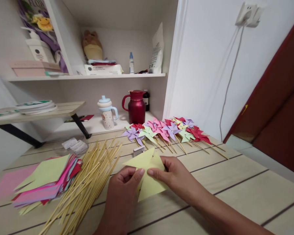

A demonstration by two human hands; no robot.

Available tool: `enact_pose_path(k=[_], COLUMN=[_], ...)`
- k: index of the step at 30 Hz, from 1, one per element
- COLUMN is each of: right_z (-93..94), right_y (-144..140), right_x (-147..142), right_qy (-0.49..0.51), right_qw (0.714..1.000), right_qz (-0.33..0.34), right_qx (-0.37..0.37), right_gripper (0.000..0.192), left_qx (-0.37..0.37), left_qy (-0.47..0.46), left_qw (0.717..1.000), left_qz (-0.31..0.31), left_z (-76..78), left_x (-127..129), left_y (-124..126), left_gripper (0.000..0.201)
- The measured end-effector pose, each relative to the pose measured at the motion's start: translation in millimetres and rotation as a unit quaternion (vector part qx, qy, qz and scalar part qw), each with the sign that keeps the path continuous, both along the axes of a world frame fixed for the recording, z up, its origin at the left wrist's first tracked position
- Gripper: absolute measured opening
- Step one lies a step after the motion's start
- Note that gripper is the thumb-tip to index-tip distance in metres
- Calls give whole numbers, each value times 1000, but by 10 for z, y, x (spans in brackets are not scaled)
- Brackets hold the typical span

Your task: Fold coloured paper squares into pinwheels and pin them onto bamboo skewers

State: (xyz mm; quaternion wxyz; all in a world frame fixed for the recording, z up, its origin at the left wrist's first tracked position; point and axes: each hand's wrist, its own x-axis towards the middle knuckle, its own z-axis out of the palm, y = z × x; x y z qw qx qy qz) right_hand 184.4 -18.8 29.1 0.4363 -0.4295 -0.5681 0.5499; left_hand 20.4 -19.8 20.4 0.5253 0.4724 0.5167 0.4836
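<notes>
Spreading beneath your hands, the pale wood-plank table with dark seams [240, 186] carries a loose heap of thin tan wooden sticks [88, 186] on your left and a cluster of pink, purple, green, yellow and red paper pinwheels on sticks [171, 131] beyond your hands. Left of the heap lies a stack of coloured paper pieces [46, 176], yellow on top. Your right forearm slants in from the lower right; your left rises steeply from the bottom edge. Your left hand [122, 188] is curled, thumb pressed on the near face of the pale yellow paper sheet [153, 186], and your right hand [173, 174] grips the other side, thumb laid flat toward the middle, its fingertips hidden behind. Both hands thus pinch the sheet, thumb tips just apart. You have it raised over the table, in front of the pinwheels: thin, matte and cut into pointed flaps, one jutting left over your left knuckles, one upward, one corner down. A small dark mark [153, 156] shows near its upper tip.
</notes>
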Motion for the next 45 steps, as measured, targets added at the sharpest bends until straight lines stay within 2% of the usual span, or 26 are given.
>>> enact_pose_path(k=[3,6,10,14,18,24,29,32,39,45], right_z=[1,10,-12,-112,-196,-198,-192,-190,-207,-204], right_y=[-17,-59,-111,-105,-50,-1,-33,-46,-52,-73], right_x=[-8,-9,-3,-36,-107,-140,-107,-102,-142,-160], right_qy=[26,15,-40,-150,-208,-216,-226,-234,-231,-211], right_qw=[999,997,985,952,927,927,888,876,893,905], right_qz=[3,-41,-50,-28,-26,-57,-91,-96,-87,-101], right_qx=[33,71,161,266,311,302,391,411,375,354], right_gripper=[24,35,50,67,53,36,26,24,25,13], left_qx=[-20,-48,-40,-4,-2,-2,-10,-23,-37,-32], left_qy=[-21,-82,-173,-249,-270,-278,-268,-281,-306,-299], left_qw=[999,995,983,967,962,960,963,959,951,954], left_qz=[27,31,45,49,45,19,16,12,-7,6], left_z=[4,-21,-34,55,152,113,85,124,117,93], left_x=[-8,-36,-108,-170,-174,-136,-120,-98,-78,-52], left_y=[4,33,74,41,-19,-38,-42,-70,-82,-75], left_gripper=[28,33,35,33,33,35,35,34,29,27])
